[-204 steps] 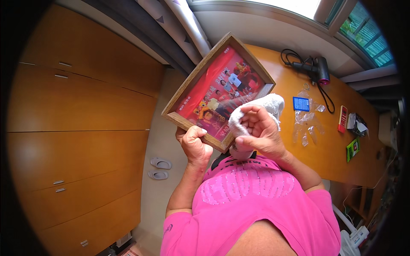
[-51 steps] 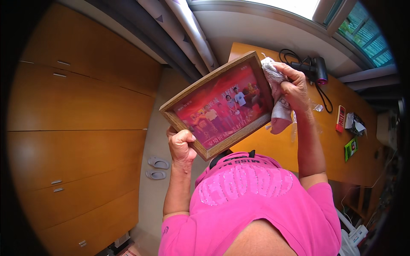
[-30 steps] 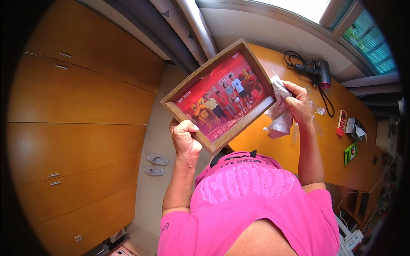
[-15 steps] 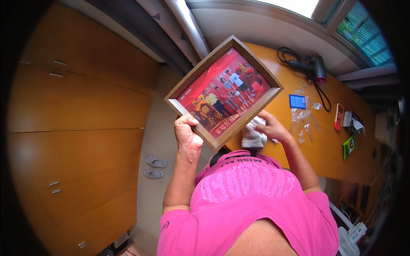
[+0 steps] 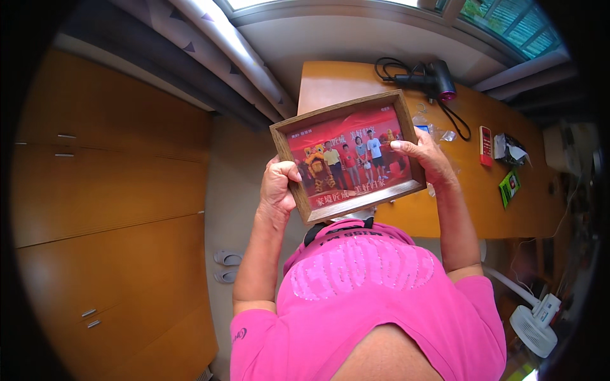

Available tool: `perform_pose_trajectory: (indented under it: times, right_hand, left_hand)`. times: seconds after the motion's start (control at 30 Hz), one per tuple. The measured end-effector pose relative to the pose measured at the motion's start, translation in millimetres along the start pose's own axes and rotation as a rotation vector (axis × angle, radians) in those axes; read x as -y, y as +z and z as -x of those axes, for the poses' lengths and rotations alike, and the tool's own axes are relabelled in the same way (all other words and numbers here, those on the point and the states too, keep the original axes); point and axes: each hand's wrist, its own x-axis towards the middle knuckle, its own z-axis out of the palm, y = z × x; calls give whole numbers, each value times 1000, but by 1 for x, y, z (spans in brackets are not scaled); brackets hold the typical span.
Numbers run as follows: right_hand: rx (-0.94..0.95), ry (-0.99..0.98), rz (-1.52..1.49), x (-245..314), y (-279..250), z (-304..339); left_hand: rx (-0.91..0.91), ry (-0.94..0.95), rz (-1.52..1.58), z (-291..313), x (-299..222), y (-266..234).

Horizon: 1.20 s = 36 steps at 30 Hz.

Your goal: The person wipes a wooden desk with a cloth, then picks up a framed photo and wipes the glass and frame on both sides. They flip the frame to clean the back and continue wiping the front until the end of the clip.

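The fingers of the left hand are curled shut around the left short edge of a wooden picture frame, thumb on the front rim, the rest hidden behind it. The fingers of the right hand close on the opposite short edge, fingertips lying over the front of the right rim and reaching onto the glass. Both hands grip the frame between them, each at one end, so neither is nearer than the other.

The frame is held up in the air in front of the person's chest, above a pink shirt, picture side facing the camera. Its long axis runs from one hand to the other, tilted so the right end sits higher than the left. The picture inside is mostly red, with a small group of figures standing in a row.

Beyond and under the frame lies an orange-brown wooden worktop, well apart from the frame's lower edge. On it, past the right hand, rest a dark hair dryer with its coiled cord, some clear plastic wrappers and a small red remote. To the left stand wooden cabinet doors, and a pair of slippers sits on the floor below.
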Motion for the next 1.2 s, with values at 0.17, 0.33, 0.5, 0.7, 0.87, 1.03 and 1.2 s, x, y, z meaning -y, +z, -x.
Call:
perform_pose_trajectory:
  times: [0.17,0.33,0.5,0.7,0.87,1.03,1.2]
  right_hand:
    - [-27,31,-213,-14,-6,5]
    - [-26,50,-358,-21,-10,9]
    - [-97,15,-500,-32,-10,18]
    - [-117,-72,-595,-27,-12,23]
    - [-100,-75,-618,-29,-10,21]
    - [-94,-80,-623,-30,-8,19]
    - [-91,-103,-633,-32,-7,18]
  left_hand:
    - [-8,-128,-20,-6,-10,28]
    - [-30,-204,-37,-9,-15,40]
    - [-34,-164,21,-17,-13,22]
    - [-62,-29,-121,-27,17,-12]
    - [281,397,-1510,-11,93,-33]
    - [578,513,-1978,-7,132,-36]
    - [524,177,-1950,-28,150,-34]
